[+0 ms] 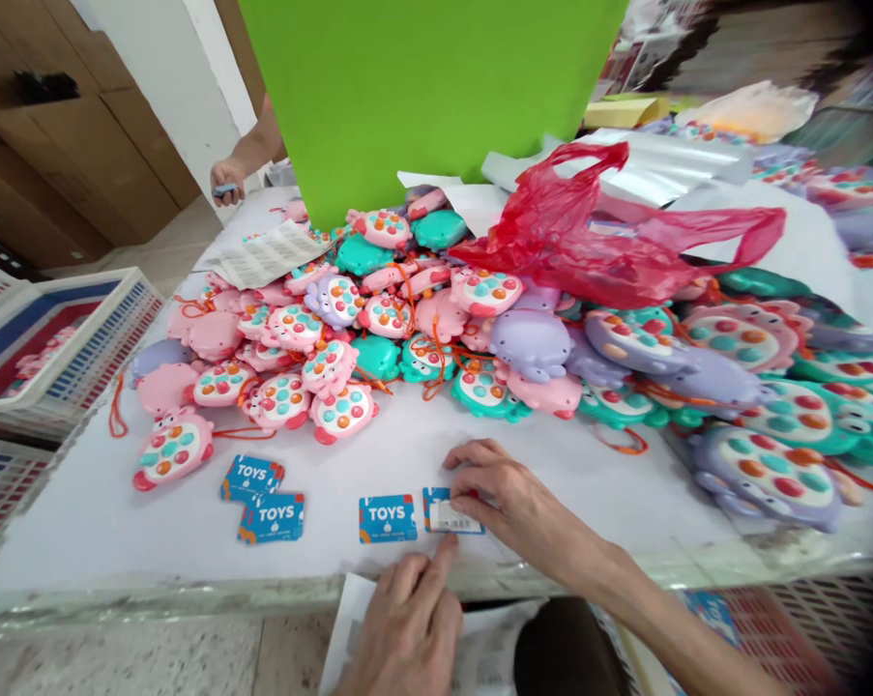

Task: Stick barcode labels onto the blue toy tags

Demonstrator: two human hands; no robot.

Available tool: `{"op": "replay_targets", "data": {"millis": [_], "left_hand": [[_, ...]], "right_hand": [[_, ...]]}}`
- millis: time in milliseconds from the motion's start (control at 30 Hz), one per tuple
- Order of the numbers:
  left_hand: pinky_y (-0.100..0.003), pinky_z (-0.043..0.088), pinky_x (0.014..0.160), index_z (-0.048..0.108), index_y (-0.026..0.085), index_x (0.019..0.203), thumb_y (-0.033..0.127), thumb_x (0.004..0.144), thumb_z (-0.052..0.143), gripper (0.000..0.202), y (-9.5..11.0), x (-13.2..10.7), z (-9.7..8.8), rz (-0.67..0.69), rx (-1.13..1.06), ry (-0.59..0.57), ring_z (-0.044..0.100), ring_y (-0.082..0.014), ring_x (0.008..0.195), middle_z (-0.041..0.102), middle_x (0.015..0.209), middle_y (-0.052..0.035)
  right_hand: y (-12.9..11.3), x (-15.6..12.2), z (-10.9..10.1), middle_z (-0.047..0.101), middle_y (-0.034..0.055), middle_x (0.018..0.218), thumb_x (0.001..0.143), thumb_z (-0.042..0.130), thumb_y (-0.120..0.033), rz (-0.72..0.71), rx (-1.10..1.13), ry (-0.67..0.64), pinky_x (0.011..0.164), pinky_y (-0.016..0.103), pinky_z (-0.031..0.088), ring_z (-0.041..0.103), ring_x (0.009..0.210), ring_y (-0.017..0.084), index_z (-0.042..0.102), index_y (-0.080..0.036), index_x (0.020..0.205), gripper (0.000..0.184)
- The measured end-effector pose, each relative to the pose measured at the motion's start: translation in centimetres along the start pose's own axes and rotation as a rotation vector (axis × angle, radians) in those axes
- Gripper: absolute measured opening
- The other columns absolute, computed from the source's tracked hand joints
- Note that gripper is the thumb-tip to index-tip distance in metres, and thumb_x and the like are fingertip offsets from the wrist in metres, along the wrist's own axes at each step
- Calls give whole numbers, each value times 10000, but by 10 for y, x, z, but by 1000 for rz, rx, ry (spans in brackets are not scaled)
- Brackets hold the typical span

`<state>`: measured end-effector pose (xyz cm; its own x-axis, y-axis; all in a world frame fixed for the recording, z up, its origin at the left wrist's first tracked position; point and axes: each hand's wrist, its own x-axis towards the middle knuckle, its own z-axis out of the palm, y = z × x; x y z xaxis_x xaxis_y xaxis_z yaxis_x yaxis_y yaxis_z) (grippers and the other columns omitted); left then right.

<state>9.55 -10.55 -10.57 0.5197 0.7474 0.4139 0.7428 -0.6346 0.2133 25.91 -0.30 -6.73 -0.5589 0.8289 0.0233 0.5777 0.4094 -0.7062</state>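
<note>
On the white table's near edge lies a blue card (431, 500) with a white barcode label (447, 519) on its face. My right hand (515, 503) rests over that card, fingers apart, fingertips on the label's upper part. From below, my left hand (411, 628) reaches up with its index finger stretched out to the card's lower edge; the other fingers bend loosely, and nothing shows in them. Just left of it lies a blue TOYS card (387, 519). Two overlapping groups of TOYS cards (271, 518) sit farther left. White printed sheets (490, 643) are below my left hand.
A heap of pink, teal and purple animal toys (530, 343) with orange cords spans the table. A red plastic bag (588, 232) lies on it, before a green panel (436, 87). Another person's hand (227, 182) holds something small. Plastic crates (109, 329) stand left.
</note>
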Motion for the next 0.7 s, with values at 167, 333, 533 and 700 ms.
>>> {"op": "replay_targets", "data": {"millis": [167,333,533,700], "left_hand": [[-297,453,552,531,149,646,-25,683,366,242,3,5,-1,-36,30,-29,518,-192,684,608,1169,-149],[-300,453,540,537,153,640,-29,658,361,254,5,11,-3,-48,59,-41,527,-198,676,617,1166,-140],[-294,433,526,562,151,638,-25,772,311,334,1,10,-2,-2,78,-15,525,-184,656,624,1150,-133],[-282,415,508,561,149,603,-12,811,305,367,-1,11,2,13,82,39,512,-168,622,650,1103,-122]], "right_hand": [[3,-1,3,610,44,928,779,585,-3,-28,-5,24,813,329,458,535,932,197,616,-181,649,223],[5,-2,5,615,56,921,782,575,-3,-60,-15,49,808,332,462,537,924,199,625,-171,659,214],[6,-1,-1,633,58,935,807,563,-62,-52,-21,20,795,313,483,561,933,195,623,-178,623,225],[15,-1,-1,614,81,1054,817,560,-138,-26,-31,113,802,344,497,588,951,212,602,-190,1029,222]]}}
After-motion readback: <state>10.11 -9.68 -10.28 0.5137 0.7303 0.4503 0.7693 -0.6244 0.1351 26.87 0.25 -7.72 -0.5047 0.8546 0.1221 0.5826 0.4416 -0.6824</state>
